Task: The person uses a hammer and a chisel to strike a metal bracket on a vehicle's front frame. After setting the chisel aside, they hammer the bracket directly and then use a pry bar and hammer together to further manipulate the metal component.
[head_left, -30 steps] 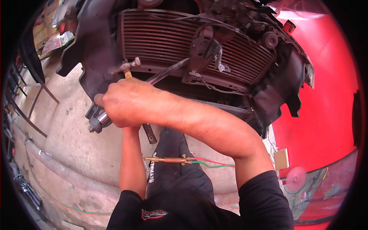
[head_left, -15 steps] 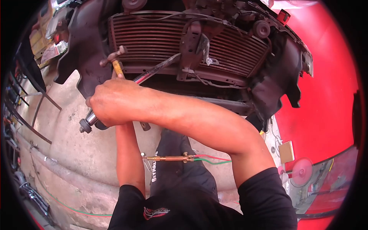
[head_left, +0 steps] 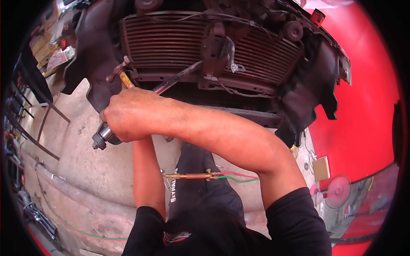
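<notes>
My right arm reaches across to the left, and my right hand (head_left: pixel 128 115) is closed round a long metal bar (head_left: pixel 177 77). The bar has a shiny section and a dark stubby end (head_left: pixel 99 142) at lower left; its far end meets the upright bracket (head_left: pixel 212 51) at the car's front. Beneath the right hand, my left forearm (head_left: pixel 147 175) rises; my left hand is mostly hidden there, apparently wrapped round the handle of a hammer (head_left: pixel 126 79). The hammer's rusty head shows above my knuckles, beside a black plastic liner (head_left: pixel 100 55).
Behind the bracket spans a finned radiator (head_left: pixel 166 45). A brass torch (head_left: pixel 192 176) with red and green hoses lies across by my legs. At right are a red car panel (head_left: pixel 358 106) and a small fan (head_left: pixel 338 191). Black metal legs (head_left: pixel 38 102) stand at left.
The hammer head has swung down and to the left, and less of its handle end shows below my right arm. The bar's stubby end has shifted slightly right.
</notes>
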`<state>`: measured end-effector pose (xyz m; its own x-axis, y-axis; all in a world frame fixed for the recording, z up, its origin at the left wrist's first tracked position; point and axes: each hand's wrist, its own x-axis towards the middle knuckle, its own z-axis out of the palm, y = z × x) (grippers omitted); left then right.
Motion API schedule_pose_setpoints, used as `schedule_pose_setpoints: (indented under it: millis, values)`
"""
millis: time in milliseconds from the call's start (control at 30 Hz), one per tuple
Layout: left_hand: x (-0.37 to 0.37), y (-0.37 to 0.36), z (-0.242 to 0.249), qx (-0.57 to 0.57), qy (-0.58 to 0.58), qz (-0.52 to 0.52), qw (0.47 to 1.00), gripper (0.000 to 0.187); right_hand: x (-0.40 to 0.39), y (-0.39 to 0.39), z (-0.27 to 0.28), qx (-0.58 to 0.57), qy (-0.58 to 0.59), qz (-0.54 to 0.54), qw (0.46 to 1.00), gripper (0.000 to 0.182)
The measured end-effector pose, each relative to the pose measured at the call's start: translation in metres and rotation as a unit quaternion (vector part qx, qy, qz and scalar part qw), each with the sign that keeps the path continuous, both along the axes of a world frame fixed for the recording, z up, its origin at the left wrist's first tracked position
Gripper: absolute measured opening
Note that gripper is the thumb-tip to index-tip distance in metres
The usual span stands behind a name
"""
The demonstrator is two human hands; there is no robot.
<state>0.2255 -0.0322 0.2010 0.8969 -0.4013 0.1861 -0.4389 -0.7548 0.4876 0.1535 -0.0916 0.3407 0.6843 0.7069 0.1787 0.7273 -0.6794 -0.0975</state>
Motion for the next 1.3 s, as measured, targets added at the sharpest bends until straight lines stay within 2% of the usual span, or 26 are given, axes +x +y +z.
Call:
schedule_pose_setpoints:
  millis: [167, 233, 333, 433, 533, 600, 733, 800, 867, 933, 1233, 1300]
  values:
    - [-0.026, 0.007, 0.033, 0.102, 0.064, -0.056, 0.991, 0.053, -0.001, -0.001, 0.006, -0.01, 0.039, 0.015, 0.999, 0.025]
    - [-0.028, 0.017, 0.041, 0.093, 0.083, -0.06, 0.99, 0.053, -0.003, -0.001, 0.001, -0.013, 0.015, 0.035, 0.999, 0.023]
    - [-0.018, 0.025, 0.04, 0.004, 0.071, -0.035, 0.997, 0.053, -0.005, 0.0, -0.001, 0.021, 0.021, 0.018, 0.999, 0.021]
    - [0.001, 0.025, 0.035, -0.172, 0.06, 0.014, 0.983, 0.053, -0.001, 0.0, -0.003, 0.037, 0.01, 0.015, 0.999, 0.021]
    - [0.014, 0.013, 0.021, -0.394, 0.044, 0.042, 0.917, 0.054, -0.001, 0.001, -0.012, 0.047, -0.034, -0.003, 0.998, 0.021]
    - [0.016, -0.004, 0.014, -0.494, 0.057, 0.031, 0.867, 0.054, -0.005, 0.0, -0.01, 0.045, 0.014, 0.002, 0.999, 0.021]
    - [0.005, -0.04, 0.005, -0.475, 0.118, -0.024, 0.872, 0.055, 0.0, 0.003, -0.016, 0.026, 0.057, 0.009, 0.998, 0.023]
    - [-0.002, -0.043, 0.002, -0.462, 0.129, -0.032, 0.877, 0.055, -0.002, 0.001, -0.021, 0.102, 0.066, -0.009, 0.993, 0.023]
    - [-0.003, -0.038, -0.003, -0.464, 0.13, -0.028, 0.876, 0.055, -0.008, -0.007, -0.02, 0.089, 0.07, -0.013, 0.993, 0.023]
    - [-0.004, -0.025, -0.008, -0.489, 0.13, -0.017, 0.862, 0.055, -0.012, -0.014, -0.016, 0.066, 0.071, -0.018, 0.995, 0.023]
    - [-0.009, 0.019, -0.031, -0.611, 0.118, 0.015, 0.782, 0.057, -0.024, 0.006, 0.0, 0.104, 0.005, 0.074, 0.992, 0.018]
    - [-0.01, 0.023, -0.034, -0.625, 0.113, 0.016, 0.772, 0.057, -0.017, 0.004, 0.0, 0.07, -0.026, 0.099, 0.992, 0.02]
